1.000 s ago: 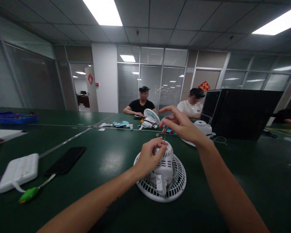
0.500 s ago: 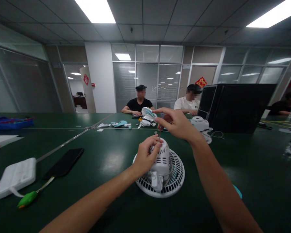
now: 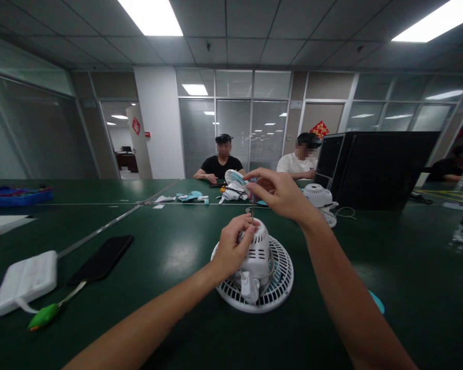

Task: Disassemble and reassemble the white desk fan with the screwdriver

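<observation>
**Screwdriver held upright over a face-down electric fan**

The work appeared to be partway through, with screwdriving at the crown of the housing judged to be in hand. The motor housing (image 3: 259,249) was seen in place on the round grille (image 3: 286,280), and the screwdriver (image 3: 252,211) had been brought to the housing's top. The tip was hidden by fingers, so neither a screw nor the direction of turning could be made out, and how much was left could not be told. The screwdriver had not yet been lifted away.

The screwdriver handle was clamped between the thumb and fingers of the right hand (image 3: 277,194), its grip partly covered. The left hand (image 3: 232,242) was laid against the housing, its thumb and forefinger brought near each other around the foot of the shaft; whether the shaft was pinched could not be told.

The white electric fan (image 3: 256,267) was placed on the green table (image 3: 177,231), to the right of the black smartphone (image 3: 102,259). Its front was turned down, its grille laid flat, and its housing pointed up, so that its long axis was held near vertical. The screwdriver was aligned much the same way, tip down. A second fan (image 3: 317,196) was seen farther right and beyond the smartphone.
</observation>
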`<state>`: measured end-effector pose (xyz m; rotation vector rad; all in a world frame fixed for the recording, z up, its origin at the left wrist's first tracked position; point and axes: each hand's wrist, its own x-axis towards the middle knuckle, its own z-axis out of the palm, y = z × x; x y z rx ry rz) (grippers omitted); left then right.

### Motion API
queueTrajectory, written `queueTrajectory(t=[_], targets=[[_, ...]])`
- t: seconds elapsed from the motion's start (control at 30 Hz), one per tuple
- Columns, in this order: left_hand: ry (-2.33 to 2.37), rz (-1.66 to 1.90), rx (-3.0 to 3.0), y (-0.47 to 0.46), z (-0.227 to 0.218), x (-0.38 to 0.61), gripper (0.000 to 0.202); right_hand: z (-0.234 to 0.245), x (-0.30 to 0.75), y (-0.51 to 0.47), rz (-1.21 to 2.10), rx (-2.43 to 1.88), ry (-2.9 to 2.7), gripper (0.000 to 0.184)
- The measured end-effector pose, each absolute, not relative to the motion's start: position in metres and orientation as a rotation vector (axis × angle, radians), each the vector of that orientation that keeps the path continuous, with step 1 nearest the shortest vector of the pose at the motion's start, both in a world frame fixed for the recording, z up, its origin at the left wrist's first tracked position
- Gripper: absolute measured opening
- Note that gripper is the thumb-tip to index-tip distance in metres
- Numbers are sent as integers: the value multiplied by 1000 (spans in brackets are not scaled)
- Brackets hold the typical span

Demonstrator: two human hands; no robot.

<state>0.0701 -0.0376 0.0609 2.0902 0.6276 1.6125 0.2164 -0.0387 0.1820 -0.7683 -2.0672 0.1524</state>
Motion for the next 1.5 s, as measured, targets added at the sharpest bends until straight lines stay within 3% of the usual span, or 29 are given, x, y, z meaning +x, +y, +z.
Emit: queueTrajectory(t=[0.8, 1.0, 1.17, 1.5], targets=[[660, 1615, 2115, -40, 63, 70, 22, 186, 216, -44, -3, -722, -2035, 19], [631, 1633, 2113, -39, 62, 71, 20, 186, 217, -50, 86, -701, -2124, 30], [607, 1619, 2144, -38, 63, 70, 14, 187, 216, -52, 62, -720, -2105, 19], [630, 1644, 2114, -36, 63, 72, 19, 188, 222, -55, 71, -710, -2082, 16]])
